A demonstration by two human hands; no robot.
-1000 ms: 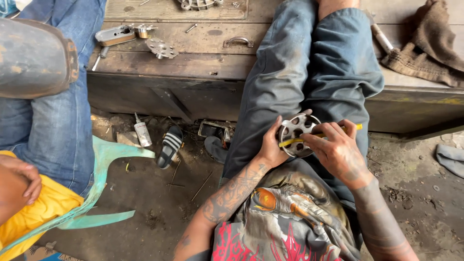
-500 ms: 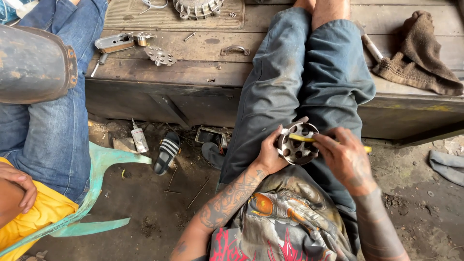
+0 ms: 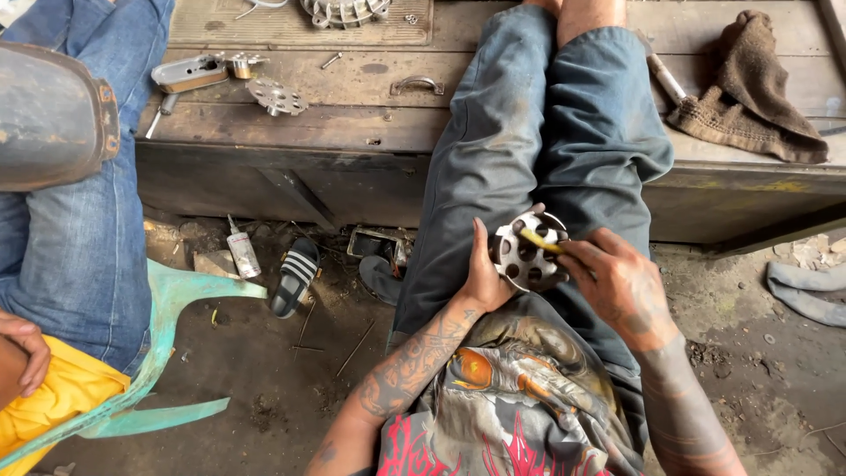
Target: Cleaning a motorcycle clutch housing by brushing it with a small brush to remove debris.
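Left hand [image 3: 487, 280] cups round holed metal disc [image 3: 529, 256] from its left; right hand [image 3: 617, 282] pinches yellow tool [image 3: 539, 241], long axis slanting up-left across disc face.

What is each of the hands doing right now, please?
Left hand: closed around the round metal disc with holes, holding it over the lap.
Right hand: closed on a thin yellow tool, its tip on the disc.

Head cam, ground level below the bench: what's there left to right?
Teal plastic chair → small white tube → black sandal with white stripes → left hand → round perforated metal disc → right hand holding yellow-handled tool → grey rag.
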